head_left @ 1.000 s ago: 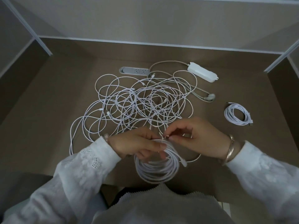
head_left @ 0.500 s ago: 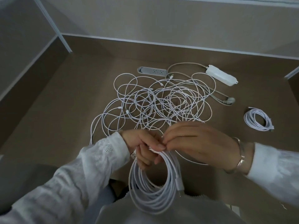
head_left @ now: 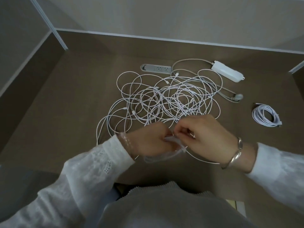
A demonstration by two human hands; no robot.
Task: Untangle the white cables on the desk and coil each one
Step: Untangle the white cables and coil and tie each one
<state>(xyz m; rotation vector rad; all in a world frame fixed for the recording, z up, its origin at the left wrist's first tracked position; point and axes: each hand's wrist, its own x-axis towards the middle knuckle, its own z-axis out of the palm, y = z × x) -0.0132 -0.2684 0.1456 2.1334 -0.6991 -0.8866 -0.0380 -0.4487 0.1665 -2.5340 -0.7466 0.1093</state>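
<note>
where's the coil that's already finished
In the head view the finished coil lies on the desk at the far right, apart from the tangle, just below the grey plug.

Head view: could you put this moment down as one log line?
left hand grips coil in progress | right hand pinches its cable | finished coil at right | tangle remains

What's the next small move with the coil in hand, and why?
Probably wrap the loose tail around the held coil to lock it. Both hands meet at its top: the left hand grips the blurred bundle, the right hand pinches a strand. One finished coil lies at the right; the tangle remains.
</note>
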